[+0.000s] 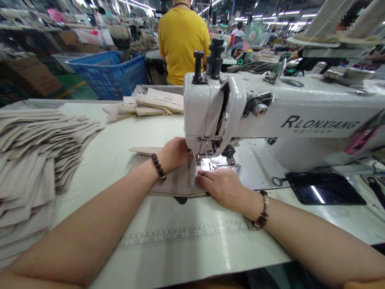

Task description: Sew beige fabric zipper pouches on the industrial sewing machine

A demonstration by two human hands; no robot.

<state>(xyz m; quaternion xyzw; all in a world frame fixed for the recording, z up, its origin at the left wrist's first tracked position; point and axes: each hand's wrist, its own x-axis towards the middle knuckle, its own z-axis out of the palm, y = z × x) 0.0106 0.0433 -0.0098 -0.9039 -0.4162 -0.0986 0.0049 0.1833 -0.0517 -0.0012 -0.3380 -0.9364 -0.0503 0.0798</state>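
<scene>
A beige fabric piece (177,180) lies under the head of a white sewing machine (270,108), its right edge beside the lit needle area. My left hand (176,153) is on the fabric's far side, fingers curled near the presser foot; the fingertips are partly hidden by the machine head. At the near right edge of the fabric, my right hand (221,185) rests with its fingers together and fingertips on the cloth, just in front of the metal plate. Whether either hand pinches the fabric is hard to see.
Stacked beige pieces (27,172) cover the table's left side. Zippered pieces (150,104) lie behind the fabric. A black phone (325,188) and scissors (279,181) are at right. Beyond the table are a blue basket (111,74) and a person in yellow (183,42).
</scene>
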